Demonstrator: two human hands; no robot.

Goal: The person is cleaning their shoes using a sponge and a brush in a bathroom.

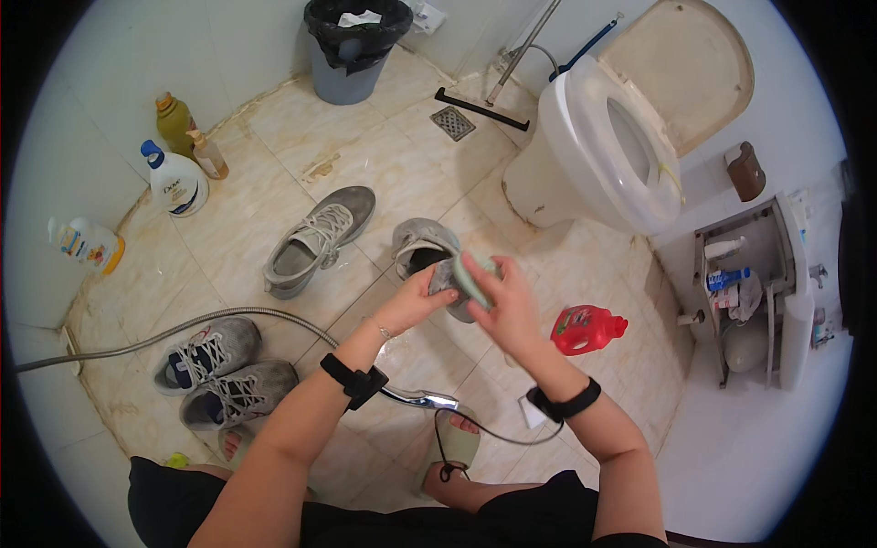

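Note:
My left hand grips the tongue or an upper part of a grey shoe, which sits on the tiled floor before me. In my right hand is a pale green scrubbing brush or sponge, held against the shoe; its working face is hidden. The matching grey laced shoe lies to the left. Two grey mesh sneakers with white laces stand side by side at the lower left. A chrome shower head on a metal hose rests below my hands.
A red detergent bottle lies at the right, below the toilet. Pump bottles, one a white Dove bottle, line the left wall. A bin, a floor squeegee and a drain are farther off.

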